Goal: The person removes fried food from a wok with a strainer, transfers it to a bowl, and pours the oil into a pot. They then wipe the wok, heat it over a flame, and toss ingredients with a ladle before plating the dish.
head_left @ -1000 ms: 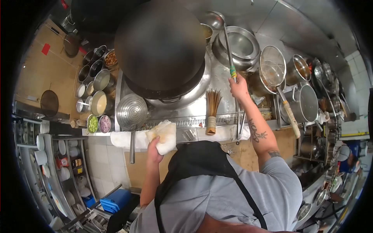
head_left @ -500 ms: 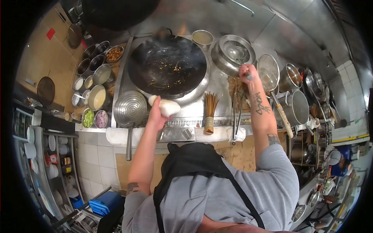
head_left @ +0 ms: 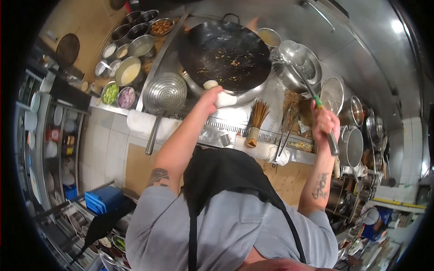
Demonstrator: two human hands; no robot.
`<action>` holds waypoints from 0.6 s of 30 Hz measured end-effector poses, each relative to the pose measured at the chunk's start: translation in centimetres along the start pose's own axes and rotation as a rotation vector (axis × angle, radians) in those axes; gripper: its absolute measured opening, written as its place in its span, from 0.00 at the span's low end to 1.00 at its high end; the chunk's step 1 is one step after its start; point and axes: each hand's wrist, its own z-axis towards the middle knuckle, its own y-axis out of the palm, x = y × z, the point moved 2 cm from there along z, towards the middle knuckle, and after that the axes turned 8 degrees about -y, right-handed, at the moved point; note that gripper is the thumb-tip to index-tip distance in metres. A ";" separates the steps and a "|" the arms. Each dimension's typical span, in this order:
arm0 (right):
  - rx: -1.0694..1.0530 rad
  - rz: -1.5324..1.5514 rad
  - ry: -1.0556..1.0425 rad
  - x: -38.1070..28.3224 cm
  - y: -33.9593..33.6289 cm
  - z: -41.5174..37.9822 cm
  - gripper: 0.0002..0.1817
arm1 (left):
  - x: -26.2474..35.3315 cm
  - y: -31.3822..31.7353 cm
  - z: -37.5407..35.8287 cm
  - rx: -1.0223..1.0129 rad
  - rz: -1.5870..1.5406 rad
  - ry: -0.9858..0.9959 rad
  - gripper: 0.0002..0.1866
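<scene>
The left hand (head_left: 210, 95) is clenched around a folded white cloth (head_left: 224, 100), pressed against the near rim of the large black round-bottomed wok (head_left: 224, 50). The cloth sits between palm and metal; the wok handle itself is hidden under it. The wok rests in the steel burner ring, its inner surface carrying scattered yellow and brown food scraps.

The right hand (head_left: 325, 124) is closed around the long steel ladle handle with green tape (head_left: 318, 102). The handle runs up and left from the fist; the ladle bowl (head_left: 291, 50) lies over the wide steel basin (head_left: 302, 68) just right of the wok. The two hands are well apart, with the stove front between them.

Surroundings: a perforated steel colander ladle (head_left: 165, 93) lies just left of the left hand, its handle hanging over the counter edge. A bundled bamboo brush (head_left: 256, 123) stands upright between the two hands. A round wire-mesh strainer (head_left: 333, 94) sits close behind the right hand, beside steel stock pots (head_left: 352, 145). Left of the wok, steel containers (head_left: 129, 72) hold sauces, chopped green vegetable (head_left: 109, 93) and red onion (head_left: 126, 97). A white towel (head_left: 143, 122) lies on the counter edge.
</scene>
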 end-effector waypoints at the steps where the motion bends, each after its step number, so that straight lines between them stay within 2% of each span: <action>1: 0.033 -0.025 0.009 0.7 -0.2 -1.0 0.23 | 0.0 -0.1 0.0 -0.008 0.004 -0.016 0.10; 5: 0.169 -0.172 0.068 2.6 -1.8 -4.1 0.22 | -0.1 0.2 -1.2 0.036 0.046 0.030 0.12; 8: 0.087 -0.598 0.073 2.8 -3.1 -4.3 0.22 | 0.0 1.4 -3.3 0.062 0.029 0.059 0.16; 10: 0.161 -0.920 -0.077 2.6 -2.9 -2.9 0.18 | -0.2 1.9 -5.1 0.119 0.037 0.070 0.20; 12: 0.194 -1.206 -0.222 0.5 -4.0 0.0 0.17 | -1.2 -0.5 -5.8 0.041 0.041 0.037 0.22; 14: 0.373 -1.465 -0.398 -1.5 -3.8 3.1 0.17 | -3.0 -4.5 -6.5 -0.080 -0.001 0.060 0.23; 16: 0.343 -1.675 -0.427 -8.7 -9.0 8.7 0.18 | -4.1 -7.7 -9.6 -0.189 -0.057 0.088 0.22; 18: 0.582 -2.207 -0.566 -13.0 -12.3 13.8 0.18 | -5.3 -10.0 -13.5 -0.137 -0.105 0.084 0.23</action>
